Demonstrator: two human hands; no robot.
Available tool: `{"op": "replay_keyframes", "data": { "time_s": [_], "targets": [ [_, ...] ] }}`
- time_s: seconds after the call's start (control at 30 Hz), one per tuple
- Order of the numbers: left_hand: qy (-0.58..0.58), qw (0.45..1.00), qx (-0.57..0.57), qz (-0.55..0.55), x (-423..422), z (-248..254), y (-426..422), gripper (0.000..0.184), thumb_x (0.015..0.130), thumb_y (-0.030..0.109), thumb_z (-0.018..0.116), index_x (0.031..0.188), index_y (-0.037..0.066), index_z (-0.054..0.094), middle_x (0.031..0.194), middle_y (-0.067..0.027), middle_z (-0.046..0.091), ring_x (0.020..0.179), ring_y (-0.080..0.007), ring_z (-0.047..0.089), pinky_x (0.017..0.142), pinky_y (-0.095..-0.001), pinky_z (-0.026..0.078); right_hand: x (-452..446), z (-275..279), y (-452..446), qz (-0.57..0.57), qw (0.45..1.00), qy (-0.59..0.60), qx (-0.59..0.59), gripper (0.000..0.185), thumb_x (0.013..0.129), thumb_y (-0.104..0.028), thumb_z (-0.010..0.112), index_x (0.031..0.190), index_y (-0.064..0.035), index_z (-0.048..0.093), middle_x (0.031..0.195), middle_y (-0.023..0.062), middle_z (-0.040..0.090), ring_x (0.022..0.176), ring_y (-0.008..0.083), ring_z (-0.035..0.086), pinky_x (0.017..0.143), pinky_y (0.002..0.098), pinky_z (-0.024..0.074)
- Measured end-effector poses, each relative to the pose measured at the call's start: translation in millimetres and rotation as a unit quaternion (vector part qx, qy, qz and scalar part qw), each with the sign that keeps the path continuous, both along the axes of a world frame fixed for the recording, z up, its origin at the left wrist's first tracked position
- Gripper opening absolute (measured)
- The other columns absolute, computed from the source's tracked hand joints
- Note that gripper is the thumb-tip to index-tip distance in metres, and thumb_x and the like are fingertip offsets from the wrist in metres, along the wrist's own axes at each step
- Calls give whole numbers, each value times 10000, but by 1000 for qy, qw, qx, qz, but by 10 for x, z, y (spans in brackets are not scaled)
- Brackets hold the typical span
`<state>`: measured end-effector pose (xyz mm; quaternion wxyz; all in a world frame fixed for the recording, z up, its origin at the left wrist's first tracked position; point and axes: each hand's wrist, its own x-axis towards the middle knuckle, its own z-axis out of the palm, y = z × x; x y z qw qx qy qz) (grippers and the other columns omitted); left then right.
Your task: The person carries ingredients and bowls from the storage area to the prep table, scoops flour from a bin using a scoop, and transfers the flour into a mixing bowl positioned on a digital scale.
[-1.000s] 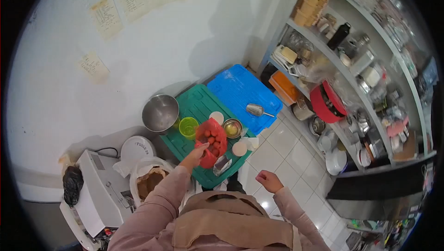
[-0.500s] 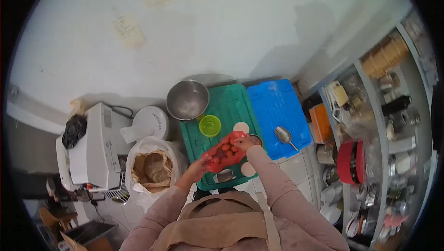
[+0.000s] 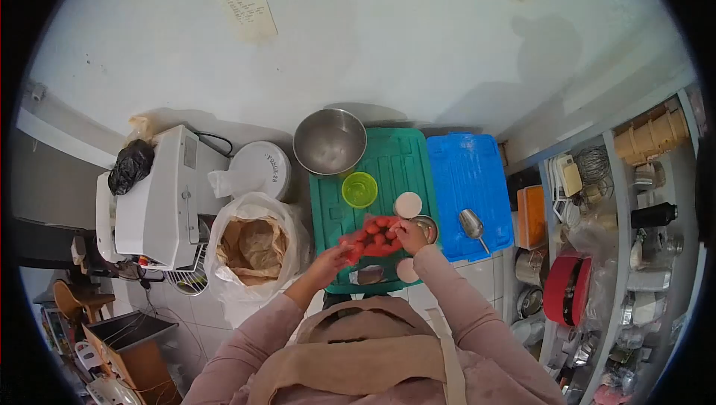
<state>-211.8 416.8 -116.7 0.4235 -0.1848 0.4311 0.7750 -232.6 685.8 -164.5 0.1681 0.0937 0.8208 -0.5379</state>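
Note:
A red net bag filled with several round, egg-like items is stretched between my two hands, above a green plastic lid. My left hand grips its near left end, while my right hand pinches the right end. Just past my right hand, a small metal bowl is partly covered by it. Two round white pieces, one beyond the bag and one nearer me, sit on the lid. A translucent yellow-green bowl stands farther back, and a greyish packet lies near the front edge.
A large steel bowl stands at the back left corner. On the right, a metal scoop rests on a blue lid. An open lined sack, a white tub and a white machine are left; crowded shelves stand right.
My view has shifted, so the surroundings appear farther right. The net bag has come slightly toward me relative to the lid, uncovering more of the far white piece. Both hands still hold it.

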Motion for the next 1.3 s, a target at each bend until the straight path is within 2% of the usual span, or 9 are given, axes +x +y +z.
{"op": "replay_keyframes", "data": {
  "time_s": [0.27,0.37,0.57,0.7,0.8,0.83,0.97,1.13,1.3],
  "targets": [
    [56,997,-16,58,91,212,-145,374,923,361,484,1101,45,576,1110,-50,574,952,-137,536,868,-293,404,29,402,-59,0,996,-6,-87,131,844,-25,479,880,4,602,813,63,631,762,140,595,700,267,475],
    [79,995,-21,51,129,477,-167,393,939,393,426,1109,72,577,1185,-39,547,1092,-172,483,961,-348,330,19,568,-99,32,991,58,-114,120,840,-44,499,871,-25,613,768,13,586,719,87,529,644,244,433],
    [258,930,-103,242,591,1037,-217,346,921,322,477,1042,18,587,1045,-77,597,934,-141,541,883,-292,395,40,1302,-183,130,963,109,-209,115,874,-27,472,927,-11,572,909,43,600,851,109,567,767,242,459],
    [286,880,-71,372,1081,1468,-310,450,881,393,520,1135,21,512,936,-30,530,896,-130,501,852,-277,385,138,2062,-334,182,943,125,-249,138,878,-42,488,1004,-29,543,915,6,548,823,64,505,776,222,424],
    [333,835,-37,436,1420,2006,-276,535,869,399,546,1243,40,414,1084,-52,513,1006,-137,482,893,-295,374,273,2482,-503,226,904,48,-360,168,870,-43,501,1036,-30,525,865,-13,492,775,51,466,760,201,401],
    [333,832,-65,439,1532,2110,-287,690,824,480,578,1308,60,322,1140,-50,482,956,-125,463,835,-269,373,335,2599,-585,249,897,48,-362,177,866,-41,502,1042,-28,518,857,-17,478,770,49,457,755,200,397],
    [343,810,-95,465,2117,2389,-290,754,795,544,578,1314,67,311,1165,-47,484,868,-105,426,755,-239,355,725,2980,-854,325,870,23,-370,202,852,-30,506,1054,-20,503,846,-21,456,766,44,435,736,191,385],
    [355,780,-126,500,3010,2554,-211,809,776,601,568,1332,80,295,1195,-49,473,819,-90,401,720,-227,351,1238,2961,-1011,387,838,14,-383,225,842,-34,517,1065,-19,495,856,-13,461,766,49,441,719,176,385],
    [318,728,-186,578,3880,2822,0,958,747,695,514,1432,194,70,1332,-141,393,753,-90,386,670,-207,342,1893,3122,-1053,395,809,-48,-432,278,811,-56,528,1085,-23,490,889,9,480,757,52,427,623,175,357]
  ]
}}
